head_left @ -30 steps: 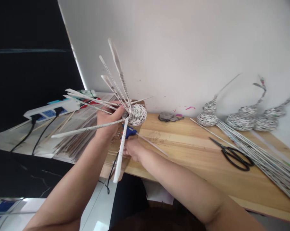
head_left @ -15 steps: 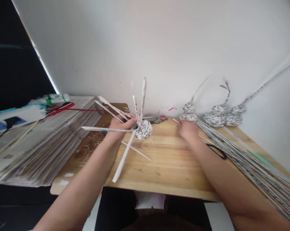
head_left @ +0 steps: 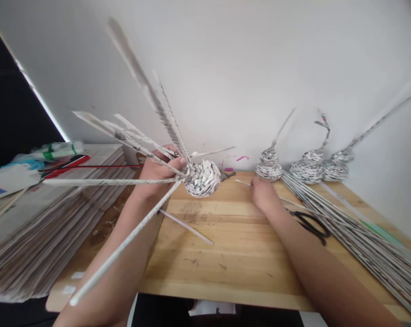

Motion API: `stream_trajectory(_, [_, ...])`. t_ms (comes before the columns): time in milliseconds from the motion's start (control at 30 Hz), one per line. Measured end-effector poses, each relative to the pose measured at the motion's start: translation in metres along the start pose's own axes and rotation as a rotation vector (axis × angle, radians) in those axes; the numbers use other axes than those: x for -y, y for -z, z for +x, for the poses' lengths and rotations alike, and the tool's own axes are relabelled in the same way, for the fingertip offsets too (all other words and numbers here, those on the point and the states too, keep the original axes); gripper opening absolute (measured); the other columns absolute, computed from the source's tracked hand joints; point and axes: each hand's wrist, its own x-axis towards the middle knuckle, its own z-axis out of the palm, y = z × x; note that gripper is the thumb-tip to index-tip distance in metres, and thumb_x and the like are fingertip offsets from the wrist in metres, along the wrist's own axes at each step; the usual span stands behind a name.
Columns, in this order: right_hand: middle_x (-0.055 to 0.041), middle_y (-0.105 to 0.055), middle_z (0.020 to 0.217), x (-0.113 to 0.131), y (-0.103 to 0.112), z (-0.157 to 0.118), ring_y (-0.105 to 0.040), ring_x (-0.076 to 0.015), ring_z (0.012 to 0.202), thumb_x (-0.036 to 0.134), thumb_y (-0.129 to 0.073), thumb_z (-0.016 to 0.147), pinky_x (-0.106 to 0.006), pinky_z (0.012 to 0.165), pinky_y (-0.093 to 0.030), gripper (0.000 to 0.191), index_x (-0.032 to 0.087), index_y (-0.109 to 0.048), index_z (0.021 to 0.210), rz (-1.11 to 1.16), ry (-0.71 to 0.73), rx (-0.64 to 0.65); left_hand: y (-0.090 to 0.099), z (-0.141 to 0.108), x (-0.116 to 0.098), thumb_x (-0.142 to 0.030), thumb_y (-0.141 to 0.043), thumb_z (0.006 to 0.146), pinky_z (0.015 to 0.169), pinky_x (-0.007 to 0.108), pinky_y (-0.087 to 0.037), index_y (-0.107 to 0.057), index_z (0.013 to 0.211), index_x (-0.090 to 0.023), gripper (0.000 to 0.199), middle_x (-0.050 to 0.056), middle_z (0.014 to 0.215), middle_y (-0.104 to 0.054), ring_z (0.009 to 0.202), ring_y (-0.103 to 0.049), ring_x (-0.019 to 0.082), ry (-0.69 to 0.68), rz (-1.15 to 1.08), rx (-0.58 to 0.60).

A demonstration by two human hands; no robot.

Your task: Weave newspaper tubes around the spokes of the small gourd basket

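1. Surface [head_left: 239, 259], wooden, w/ dark scraps; carries most items.
2. Newspaper stack [head_left: 55, 227], L side. Print present, illegible.
3. Bundle of paper rods [head_left: 345, 227], R side, lying diagonally; printed paper, no word legible.
4. Woven ball [head_left: 203, 178], qty 1, held above surface, approx. mid-view. Done: rounded body, closely woven. Left, as judged: spokes, fanned out from its L end, unwoven; no 2nd tier.
5. Two-tier woven pieces, qty 3 ( [head_left: 268, 165], [head_left: 306, 170], [head_left: 335, 169]), upright nr. wall, each w/ tail rising. Judged further along than no. 4; whether complete, can't tell.
6. Left hand [head_left: 159, 165]: closed round base of spokes, beside ball.
7. Right hand [head_left: 264, 193]: low over surface, fingertips narrow, appar. pinching thin paper rod [head_left: 243, 182]; rod end projects L of fingers.
8. Scissors [head_left: 311, 225], blk. handles, beside R forearm; blades mostly hidden.
9. Translucent stick [head_left: 187, 225], on surface, below ball in view.
10. Brands/labels: none readable. Pink marks on wall: no legible writing.
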Motion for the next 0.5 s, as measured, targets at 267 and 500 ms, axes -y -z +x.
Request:
stream_trajectory(267, [-0.0088,-0.073,0.090,-0.008,0.040,-0.018,-0.066,-0.0255,0.082,0.028,-0.045,0.096,-0.032,0.065,-0.035,0.024,0.021,-0.068,0.098,0.036,0.092,-0.049,0.004,-0.017,0.074,-0.038,-0.080,0.065,0.059,0.027,-0.048,-0.071,0.073,-0.016,0.025,0.003,0.067,-0.067,0.061,-0.059,0.014,0.238,0.156,0.177])
stream_trajectory(500, [-0.0046,-0.074,0.093,0.032,0.062,-0.043,-0.066,-0.0198,0.082,0.027,-0.049,0.096,-0.031,0.074,-0.045,0.023,0.021,-0.070,0.102,0.393,0.456,-0.058,0.001,-0.024,0.081,-0.031,-0.080,0.069,0.059,0.025,-0.046,-0.071,0.076,-0.016,0.019,0.002,0.068,-0.067,0.060,-0.058,0.012,0.343,0.187,0.375])
